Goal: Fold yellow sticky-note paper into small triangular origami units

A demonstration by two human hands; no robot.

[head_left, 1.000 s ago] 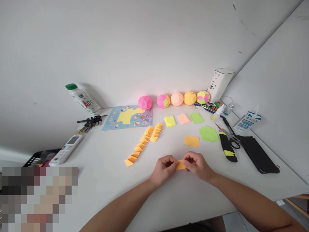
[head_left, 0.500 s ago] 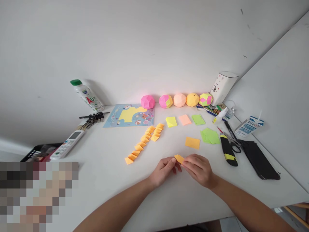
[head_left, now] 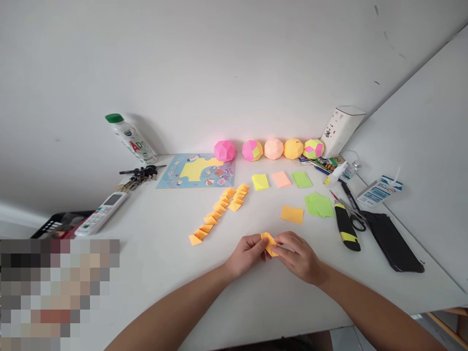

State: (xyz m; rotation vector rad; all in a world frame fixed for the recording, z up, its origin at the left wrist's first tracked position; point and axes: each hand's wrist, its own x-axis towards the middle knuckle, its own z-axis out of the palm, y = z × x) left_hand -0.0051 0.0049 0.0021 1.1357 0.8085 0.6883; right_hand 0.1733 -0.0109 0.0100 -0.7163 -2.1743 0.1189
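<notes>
An orange piece of folded paper is held between both hands above the front of the table. My left hand pinches its left side, thumb on top. On the right side, my right hand grips it with thumb and fingertips. Just beyond the hands lies a flat orange paper sheet. Two rows of folded orange paper pieces overlap on the table to the left. Pads of yellow, peach and green paper lie farther back.
Several faceted paper balls line the wall. Green sheets, a utility knife, scissors and a black pouch lie right. At left are a bottle, keys, a remote and a blue printed card.
The orange paper has turned in the hands, and more of its folded face shows. My right fingers have shifted along its edge. The camera view has moved slightly.
</notes>
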